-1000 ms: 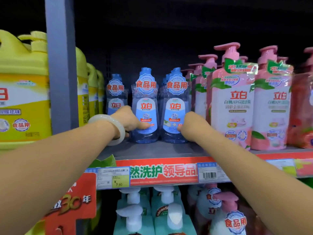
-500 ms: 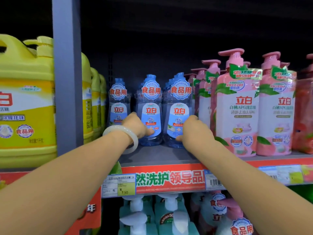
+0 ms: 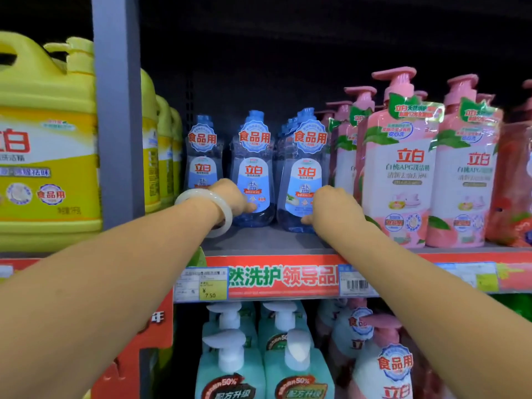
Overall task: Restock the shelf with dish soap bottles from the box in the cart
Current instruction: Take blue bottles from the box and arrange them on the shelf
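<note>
So, left hand [image 3: 230, 197]: gripping middle blue bottle [image 3: 254, 171], squaring it up.
right hand [image 3: 331, 208]: gripping the 3 o'clock bottle [image 3: 305, 174], same reason.

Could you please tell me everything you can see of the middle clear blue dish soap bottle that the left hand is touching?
The middle clear blue plastic dish soap bottle stands upright on the grey shelf board, set back from its front edge. It has a blue cap, a round red-lettered sticker on its neck and a blue-and-white label on its pear-shaped body. The left hand, with a pale bangle at its wrist, touches its lower left side; the fingers are mostly hidden. A like bottle stands on each side.
</note>
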Tool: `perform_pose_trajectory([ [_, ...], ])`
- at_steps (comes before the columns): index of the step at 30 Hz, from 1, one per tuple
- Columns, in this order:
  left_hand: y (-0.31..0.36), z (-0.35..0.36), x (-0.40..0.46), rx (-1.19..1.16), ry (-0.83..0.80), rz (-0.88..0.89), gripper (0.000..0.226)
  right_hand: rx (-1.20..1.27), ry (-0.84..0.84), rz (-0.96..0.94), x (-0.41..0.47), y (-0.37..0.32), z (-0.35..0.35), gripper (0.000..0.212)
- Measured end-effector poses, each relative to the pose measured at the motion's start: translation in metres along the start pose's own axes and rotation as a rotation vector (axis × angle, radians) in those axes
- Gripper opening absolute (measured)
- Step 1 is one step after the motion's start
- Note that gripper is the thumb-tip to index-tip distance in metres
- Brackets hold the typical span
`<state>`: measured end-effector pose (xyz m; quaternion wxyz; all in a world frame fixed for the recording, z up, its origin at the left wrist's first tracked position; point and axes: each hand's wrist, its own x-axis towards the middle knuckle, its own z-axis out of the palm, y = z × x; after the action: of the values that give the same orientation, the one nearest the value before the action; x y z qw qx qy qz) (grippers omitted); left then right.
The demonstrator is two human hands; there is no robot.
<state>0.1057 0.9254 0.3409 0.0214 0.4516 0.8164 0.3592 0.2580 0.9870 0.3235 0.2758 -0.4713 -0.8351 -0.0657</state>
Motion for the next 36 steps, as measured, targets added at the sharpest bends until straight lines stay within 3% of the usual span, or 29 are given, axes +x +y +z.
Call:
perform_pose_trajectory([
  [5,0.004,-0.012,-0.022,0.172,-0.007,0.125,0.049,-0.07,0.07,-0.084,-0.017,-0.011,-0.012,0.041],
  [12,-0.008,-0.046,-0.073,0.675,0.164,0.363,0.041,0.074,0.053,-0.397,-0.022,-0.071,-0.013,0.033],
  [17,-0.027,-0.088,-0.127,0.808,0.248,0.37,0.027,0.139,0.097,-0.573,-0.053,-0.121,-0.031,0.04],
  [25,-0.152,-0.171,-0.249,0.926,0.213,0.009,0.064,0.154,-0.01,-0.909,-0.176,-0.243,-0.038,0.055],
  [31,-0.286,-0.228,-0.393,0.923,0.037,-0.386,0.059,0.192,-0.263,-1.161,-0.324,-0.373,-0.003,0.055],
  [36,-0.37,-0.264,-0.499,0.902,-0.004,-0.605,0.056,0.257,-0.42,-1.317,-0.43,-0.464,0.008,0.046],
])
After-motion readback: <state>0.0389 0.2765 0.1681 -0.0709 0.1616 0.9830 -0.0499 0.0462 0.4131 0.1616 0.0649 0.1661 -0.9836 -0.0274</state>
